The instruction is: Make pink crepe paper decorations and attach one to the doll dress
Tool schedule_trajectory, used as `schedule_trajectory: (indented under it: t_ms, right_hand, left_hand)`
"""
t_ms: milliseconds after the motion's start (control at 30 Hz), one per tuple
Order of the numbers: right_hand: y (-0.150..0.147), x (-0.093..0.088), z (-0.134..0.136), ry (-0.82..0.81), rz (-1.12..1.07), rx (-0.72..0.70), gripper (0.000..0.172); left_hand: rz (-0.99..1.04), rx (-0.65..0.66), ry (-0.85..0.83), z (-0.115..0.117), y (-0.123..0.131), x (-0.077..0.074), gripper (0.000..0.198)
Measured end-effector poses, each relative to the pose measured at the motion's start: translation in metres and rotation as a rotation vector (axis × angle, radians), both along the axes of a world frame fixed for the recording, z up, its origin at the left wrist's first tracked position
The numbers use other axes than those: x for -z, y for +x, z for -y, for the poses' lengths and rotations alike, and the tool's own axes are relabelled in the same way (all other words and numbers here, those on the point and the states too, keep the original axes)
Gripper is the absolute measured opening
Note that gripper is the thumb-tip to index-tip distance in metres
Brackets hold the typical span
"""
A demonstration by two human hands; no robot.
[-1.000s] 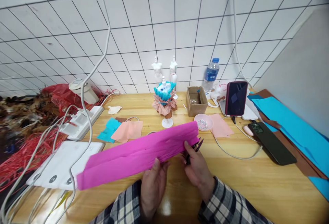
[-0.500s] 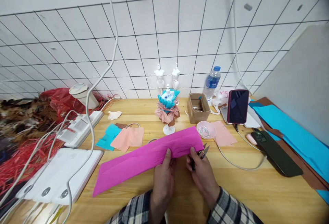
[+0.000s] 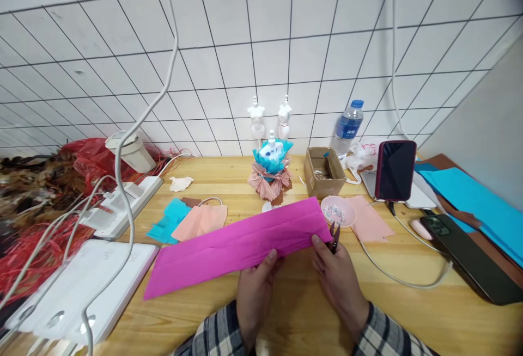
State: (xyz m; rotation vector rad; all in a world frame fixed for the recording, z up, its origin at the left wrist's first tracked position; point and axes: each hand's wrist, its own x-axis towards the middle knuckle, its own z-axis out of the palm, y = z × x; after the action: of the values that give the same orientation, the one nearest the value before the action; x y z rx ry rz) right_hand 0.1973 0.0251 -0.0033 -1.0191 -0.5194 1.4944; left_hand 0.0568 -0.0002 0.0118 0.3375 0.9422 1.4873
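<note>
A long folded strip of magenta crepe paper slants across in front of me, its right end higher than its left. My left hand pinches its lower edge near the middle, thumb on top. At the right end, my right hand grips the paper's corner between thumb and fingers. That same hand also keeps a pair of small dark scissors, blades pointing up beside the paper; their handles are hidden in the palm. Behind the strip stands a small white dress form wearing ruffled blue and dusty-pink paper.
Peach paper pieces and blue paper lie left. Right of centre are a bead dish, a cardboard box, a water bottle, a propped phone and a dark phone. White cables hang at left.
The camera view has shifted slightly. My right hand has turned, so the scissors' blades point more upward. Both hands still hold the magenta paper.
</note>
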Motion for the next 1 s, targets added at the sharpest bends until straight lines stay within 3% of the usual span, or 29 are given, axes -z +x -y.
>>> schedule_trajectory:
  t_ms: [100, 267, 400, 533, 633, 767, 1000]
  right_hand:
    - [0.008, 0.001, -0.002, -0.004, 0.018, 0.002, 0.045]
    - [0.010, 0.000, -0.002, 0.022, 0.045, -0.007, 0.044]
    - [0.008, -0.008, 0.002, 0.025, 0.060, -0.021, 0.041]
    - [0.004, -0.016, 0.013, -0.031, -0.074, 0.077, 0.041]
    - [-0.008, -0.011, 0.029, -0.089, -0.064, -0.099, 0.047]
    - [-0.027, -0.002, 0.049, 0.032, 0.109, -0.403, 0.049]
    - [-0.028, -0.010, 0.051, 0.071, 0.312, -0.559, 0.055]
  left_hand:
    - [0.122, 0.029, -0.033, 0.000, 0.000, -0.002, 0.024]
    - [0.120, 0.118, -0.043, -0.002, -0.002, 0.002, 0.029]
    - [0.083, 0.018, -0.039, -0.005, -0.002, 0.001, 0.033]
    - [0.074, -0.111, -0.065, -0.007, -0.002, -0.006, 0.028]
    - [0.090, -0.136, -0.060, -0.008, -0.003, -0.008, 0.027]
    - [0.078, -0.131, -0.056, -0.005, -0.002, -0.004, 0.027]
    - [-0.071, 0.038, -0.090, 0.009, 0.003, -0.001, 0.025]
